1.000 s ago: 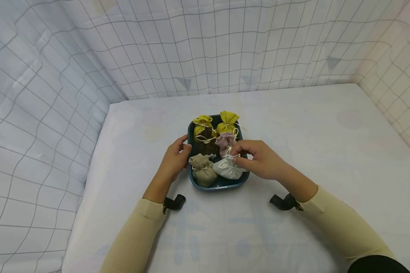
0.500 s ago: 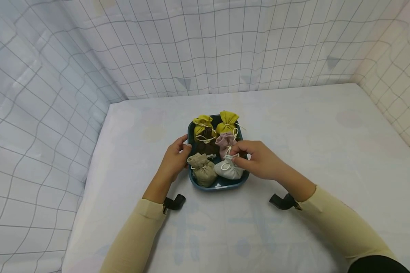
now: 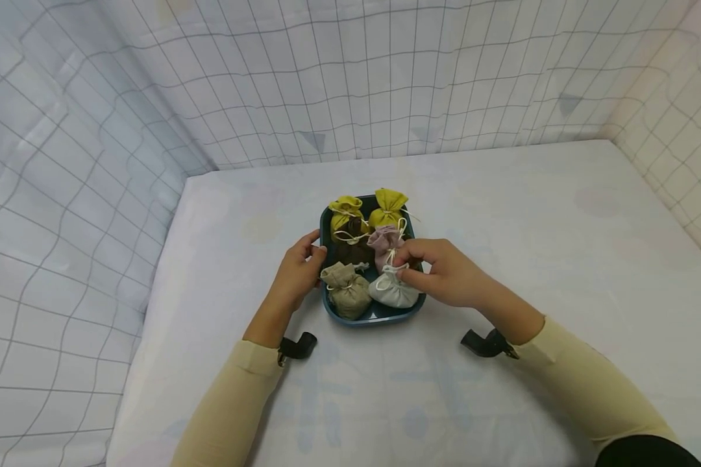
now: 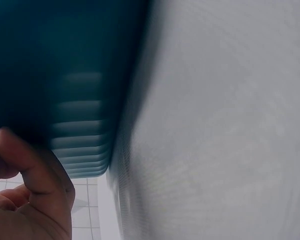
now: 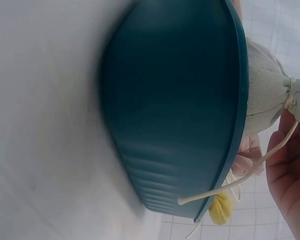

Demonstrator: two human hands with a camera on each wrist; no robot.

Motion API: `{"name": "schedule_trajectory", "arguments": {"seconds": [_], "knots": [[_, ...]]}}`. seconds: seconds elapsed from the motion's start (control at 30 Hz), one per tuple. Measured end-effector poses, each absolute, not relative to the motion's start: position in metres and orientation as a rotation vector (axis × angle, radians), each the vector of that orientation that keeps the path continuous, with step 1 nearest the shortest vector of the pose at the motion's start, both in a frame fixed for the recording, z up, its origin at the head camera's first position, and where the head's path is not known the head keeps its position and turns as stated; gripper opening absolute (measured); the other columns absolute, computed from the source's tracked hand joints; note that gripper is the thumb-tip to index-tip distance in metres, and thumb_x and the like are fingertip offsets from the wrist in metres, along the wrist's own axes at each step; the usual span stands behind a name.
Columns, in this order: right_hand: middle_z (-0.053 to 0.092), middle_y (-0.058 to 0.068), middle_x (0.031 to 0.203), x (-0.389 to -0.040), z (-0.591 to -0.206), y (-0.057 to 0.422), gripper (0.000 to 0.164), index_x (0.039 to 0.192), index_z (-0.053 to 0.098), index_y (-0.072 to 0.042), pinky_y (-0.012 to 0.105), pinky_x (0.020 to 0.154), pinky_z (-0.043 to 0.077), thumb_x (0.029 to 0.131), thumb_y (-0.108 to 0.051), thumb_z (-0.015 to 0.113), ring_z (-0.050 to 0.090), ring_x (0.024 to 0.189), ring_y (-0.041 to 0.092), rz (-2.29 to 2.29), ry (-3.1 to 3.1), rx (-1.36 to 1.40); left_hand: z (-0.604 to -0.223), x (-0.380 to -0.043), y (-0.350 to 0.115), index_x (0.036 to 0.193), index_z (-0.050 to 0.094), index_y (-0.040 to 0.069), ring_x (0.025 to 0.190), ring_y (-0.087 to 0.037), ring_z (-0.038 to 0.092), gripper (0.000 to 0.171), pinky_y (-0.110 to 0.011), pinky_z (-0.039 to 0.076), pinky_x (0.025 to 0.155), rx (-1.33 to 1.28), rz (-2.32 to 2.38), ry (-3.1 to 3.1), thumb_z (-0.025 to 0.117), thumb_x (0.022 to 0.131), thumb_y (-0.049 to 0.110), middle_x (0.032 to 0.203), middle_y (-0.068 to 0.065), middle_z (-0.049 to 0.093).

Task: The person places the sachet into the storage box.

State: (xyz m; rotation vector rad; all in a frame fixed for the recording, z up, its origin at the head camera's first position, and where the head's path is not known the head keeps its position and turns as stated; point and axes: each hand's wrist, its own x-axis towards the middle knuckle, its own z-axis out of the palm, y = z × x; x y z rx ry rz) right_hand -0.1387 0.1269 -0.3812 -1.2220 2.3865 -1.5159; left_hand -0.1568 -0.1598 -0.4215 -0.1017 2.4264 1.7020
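A dark teal plastic basket (image 3: pixel 374 319) holds several small drawstring pouches. At the basket's left side my left hand (image 3: pixel 298 269) grips the rim, thumb on top; the left wrist view shows its curled fingers (image 4: pixel 40 175) against the outer wall. My right hand (image 3: pixel 441 271) pinches the gathered neck of a pale grey drawstring pouch (image 3: pixel 394 290) in the front right corner. In the right wrist view that pouch (image 5: pixel 264 82) bulges above the rim, and its cord hangs over the wall. Just behind it sits a pink pouch (image 3: pixel 382 243), partly covered by my right fingers.
A khaki pouch (image 3: pixel 349 295) lies front left in the basket, with a brown pouch (image 3: pixel 353 253) behind it. Two yellow pouches (image 3: pixel 388 206) fill the back end. White cloth covers the table (image 3: pixel 526 214); grid-patterned curtains (image 3: pixel 385 84) stand around it.
The pale grey pouch has shifted very slightly to the right under my right fingers. The khaki pouch leans a touch further left than a second ago. My left hand keeps its place.
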Motion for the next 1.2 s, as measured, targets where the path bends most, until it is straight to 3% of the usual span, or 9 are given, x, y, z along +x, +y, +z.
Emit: {"name": "schedule_trajectory", "arguments": {"seconds": [0.4,0.67,0.83,1.2], "knots": [[0.061,-0.006,0.088,-0.137,-0.382,0.129,0.015,0.097,0.066,-0.012,0.032,0.061,0.044,0.091,0.001,0.063,0.055,0.078,0.015,-1.517,2.505,-1.128,-0.422,-0.157,-0.158,0.154,0.036,0.015,0.071,-0.018,0.052,0.050,-0.028,0.049,0.053,-0.075,1.724,2.416,0.047,0.105,0.022,0.106,-0.013,0.056],[0.061,-0.003,0.084,-0.132,-0.386,0.124,0.011,0.095,0.065,-0.012,0.031,0.057,0.046,0.092,-0.002,0.062,0.055,0.074,0.017,-1.520,2.543,-0.994,-0.423,-0.157,-0.158,0.154,0.036,0.014,0.071,-0.018,0.053,0.050,-0.029,0.049,0.053,-0.078,1.727,2.417,0.047,0.105,0.021,0.106,-0.014,0.056],[0.056,-0.004,0.081,-0.133,-0.394,0.119,0.011,0.095,0.063,-0.014,0.028,0.057,0.042,0.093,-0.003,0.062,0.052,0.068,0.017,-1.476,2.533,-1.023,-0.424,-0.157,-0.159,0.154,0.036,0.014,0.071,-0.019,0.053,0.050,-0.030,0.049,0.053,-0.078,1.726,2.417,0.046,0.106,0.022,0.107,-0.014,0.056],[0.059,-0.004,0.079,-0.135,-0.394,0.114,0.008,0.102,0.065,-0.012,0.030,0.058,0.046,0.094,-0.010,0.065,0.054,0.066,0.015,-1.400,2.516,-1.016,-0.423,-0.157,-0.160,0.154,0.036,0.015,0.074,-0.020,0.054,0.050,-0.029,0.050,0.053,-0.079,1.732,2.412,0.046,0.106,0.023,0.107,-0.013,0.056]]}}
